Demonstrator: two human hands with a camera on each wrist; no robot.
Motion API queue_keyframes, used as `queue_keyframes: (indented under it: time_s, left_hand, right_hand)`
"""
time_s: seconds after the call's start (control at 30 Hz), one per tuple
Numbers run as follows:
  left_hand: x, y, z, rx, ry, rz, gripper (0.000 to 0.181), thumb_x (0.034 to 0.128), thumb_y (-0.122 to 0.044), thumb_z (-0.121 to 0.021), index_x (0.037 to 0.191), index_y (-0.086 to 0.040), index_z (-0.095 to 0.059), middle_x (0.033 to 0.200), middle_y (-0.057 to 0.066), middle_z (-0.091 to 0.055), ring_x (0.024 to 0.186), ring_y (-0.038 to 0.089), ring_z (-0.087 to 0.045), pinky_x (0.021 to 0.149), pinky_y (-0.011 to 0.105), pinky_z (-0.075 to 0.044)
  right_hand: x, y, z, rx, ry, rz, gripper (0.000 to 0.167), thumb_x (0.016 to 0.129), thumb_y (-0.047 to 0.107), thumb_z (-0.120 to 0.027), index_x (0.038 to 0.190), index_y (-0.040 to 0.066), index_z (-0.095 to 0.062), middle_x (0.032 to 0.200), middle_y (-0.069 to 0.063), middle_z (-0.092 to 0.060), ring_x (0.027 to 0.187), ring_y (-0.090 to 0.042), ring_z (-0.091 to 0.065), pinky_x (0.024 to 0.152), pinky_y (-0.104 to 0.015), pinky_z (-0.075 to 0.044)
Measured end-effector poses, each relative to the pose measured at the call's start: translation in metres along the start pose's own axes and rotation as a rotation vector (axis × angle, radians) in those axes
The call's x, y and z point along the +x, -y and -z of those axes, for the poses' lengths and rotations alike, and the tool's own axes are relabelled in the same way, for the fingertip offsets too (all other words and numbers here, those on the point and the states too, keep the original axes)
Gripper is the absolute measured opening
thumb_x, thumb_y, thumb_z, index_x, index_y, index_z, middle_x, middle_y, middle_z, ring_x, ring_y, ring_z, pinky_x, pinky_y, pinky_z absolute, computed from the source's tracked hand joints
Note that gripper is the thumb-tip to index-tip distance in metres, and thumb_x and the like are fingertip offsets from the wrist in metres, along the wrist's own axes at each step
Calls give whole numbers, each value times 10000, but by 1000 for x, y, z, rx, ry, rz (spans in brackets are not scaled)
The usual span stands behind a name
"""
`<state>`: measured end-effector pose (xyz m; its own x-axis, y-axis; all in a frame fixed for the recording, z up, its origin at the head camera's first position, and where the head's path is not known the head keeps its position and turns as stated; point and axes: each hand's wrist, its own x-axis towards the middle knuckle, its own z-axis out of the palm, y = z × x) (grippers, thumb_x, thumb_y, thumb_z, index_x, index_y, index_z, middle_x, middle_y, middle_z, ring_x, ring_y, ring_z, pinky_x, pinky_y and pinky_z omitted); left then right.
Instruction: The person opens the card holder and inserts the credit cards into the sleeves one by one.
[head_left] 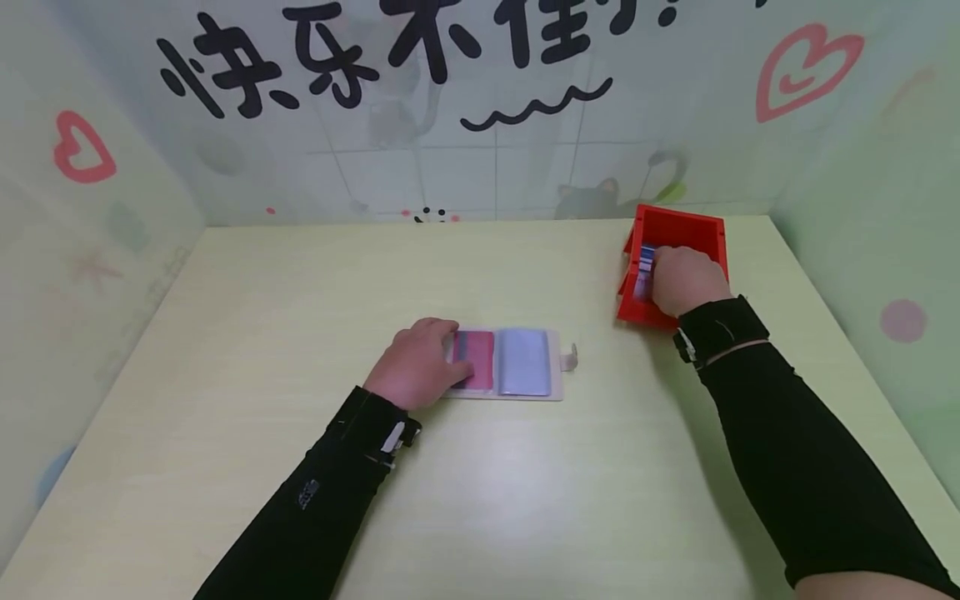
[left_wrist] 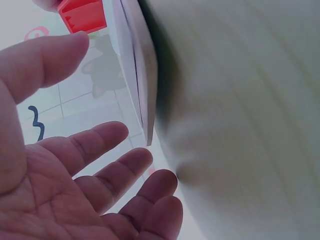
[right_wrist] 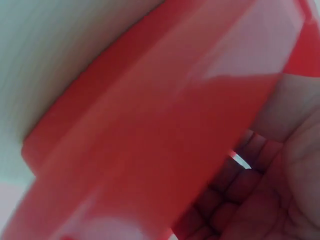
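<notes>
A small card holder (head_left: 556, 367) lies unfolded on the table, with a pink card (head_left: 482, 358) in its left sleeve and a pale bluish sleeve (head_left: 524, 362) on the right. My left hand (head_left: 420, 362) is at its left edge, thumb over the pink card; in the left wrist view the fingers are spread and loosely bent beside the holder's edge (left_wrist: 145, 90). My right hand (head_left: 686, 279) reaches into a red bin (head_left: 681, 222), next to blue and purple cards (head_left: 645, 271). The bin wall hides its fingertips, though a thin pale sliver (right_wrist: 240, 160) shows by the fingers.
The pale wooden table (head_left: 510, 483) has printed panels (head_left: 495, 179) along its back and both sides. The red bin stands near the back right corner, right of and behind the card holder. A small clasp tab (head_left: 570, 358) sticks out from the holder's right edge.
</notes>
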<state>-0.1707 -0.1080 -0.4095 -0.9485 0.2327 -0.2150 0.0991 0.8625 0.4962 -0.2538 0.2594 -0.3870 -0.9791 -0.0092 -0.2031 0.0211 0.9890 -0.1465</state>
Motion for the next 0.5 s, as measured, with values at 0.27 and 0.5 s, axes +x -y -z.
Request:
queue_keyframes:
  time_s: [0.27,0.5]
  left_hand:
    - [-3,5,1,-55,1,5,672,967,-374,-710,1531,-60,-521,1576,131,-513,1392,403,-516,1158,535,-460]
    - [-3,6,2,-91,-21,-37,610,997,-340,-679,1516,-53,-535,1541,135,-547,1398,349,-534,1181,522,-447]
  right_hand:
    - [-8,2,12,115,34,-9,384,880,2,-738,1228,-51,-584,1176,-288,-649,1017,-427,-567,995,-617,-550]
    - [-39,11,32,314,-183,12,286,1016,140,-640,1254,-20,-637,1204,-269,-645,1013,-432,-548,854,-558,-591]
